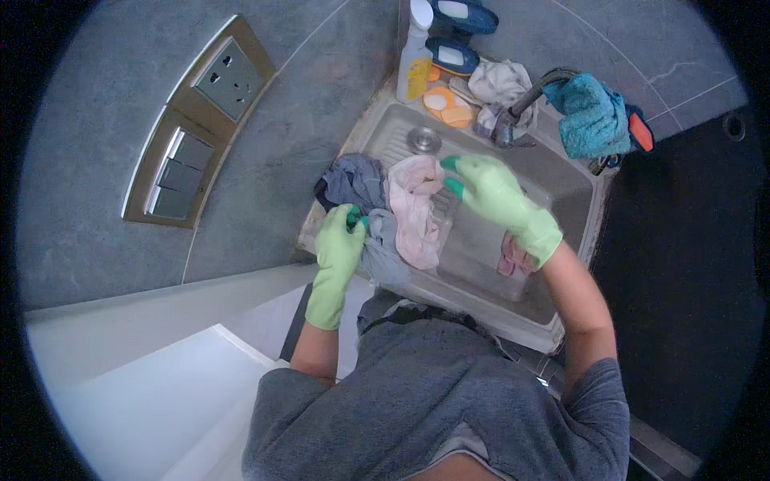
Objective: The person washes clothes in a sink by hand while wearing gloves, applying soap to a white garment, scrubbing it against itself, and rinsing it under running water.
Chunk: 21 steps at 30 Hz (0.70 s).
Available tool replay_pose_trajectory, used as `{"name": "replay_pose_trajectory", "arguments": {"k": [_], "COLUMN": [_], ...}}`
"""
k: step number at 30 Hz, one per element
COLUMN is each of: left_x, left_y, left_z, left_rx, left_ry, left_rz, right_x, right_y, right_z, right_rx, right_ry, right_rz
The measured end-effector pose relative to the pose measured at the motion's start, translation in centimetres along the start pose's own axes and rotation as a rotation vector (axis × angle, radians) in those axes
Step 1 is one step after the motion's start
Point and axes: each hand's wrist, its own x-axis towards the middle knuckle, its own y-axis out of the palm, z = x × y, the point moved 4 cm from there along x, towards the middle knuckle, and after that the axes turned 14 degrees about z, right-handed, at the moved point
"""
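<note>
Both my hands wear pale green rubber gloves with darker green fingertips. My left hand (340, 237) is at the sink's left edge, its fingertips at a grey-blue cloth (383, 243); whether they grip it is hard to tell. Beside it lie a dark blue-grey garment (358, 180) and a pink cloth (415, 210) on the ribbed side of the sink (391, 126). Over the basin, my right hand (490, 189) has its fingers apart just right of the pink cloth, with nothing seen in them. A small reddish-pink cloth (511, 255) lies in the basin, partly hidden by my right glove.
Behind the sink stand a spray bottle (415, 57), orange soap dishes (448, 107), a brush and white cloths (499, 81). A teal towel (589, 117) hangs over the faucet (517, 117). Wall sockets (228, 78) and switches (180, 174) are on the left.
</note>
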Motion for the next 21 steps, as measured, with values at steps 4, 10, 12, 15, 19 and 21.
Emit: {"name": "replay_pose_trajectory", "arguments": {"k": [4, 10, 12, 15, 19, 21], "left_x": [0.1, 1.1, 1.5, 2.2, 3.3, 3.7], "left_y": [0.8, -0.1, -0.8, -0.6, 1.6, 3.2], "left_z": [-0.3, -3.5, -7.6, -12.0, -15.7, -15.8], "left_rx": [0.460, -0.423, -0.793, -1.009, -1.252, -1.290], "left_ry": [0.091, -0.035, -0.075, 0.058, 0.200, 0.179], "left_rz": [0.190, 0.462, 0.593, 0.713, 0.890, 0.895], "right_x": [-7.6, -13.4, -13.7, -12.1, -11.3, -12.3], "right_y": [8.6, 11.9, 10.5, 6.5, 2.2, 1.9], "right_z": [-1.3, -1.4, -1.4, 0.0, 0.9, 0.2], "right_rx": [0.479, 0.970, 1.092, 1.285, 1.482, 1.512], "right_ry": [0.424, 0.583, 0.630, 0.478, 0.229, 0.341], "right_rz": [0.236, 0.019, -0.043, -0.188, -0.521, -0.489]}}
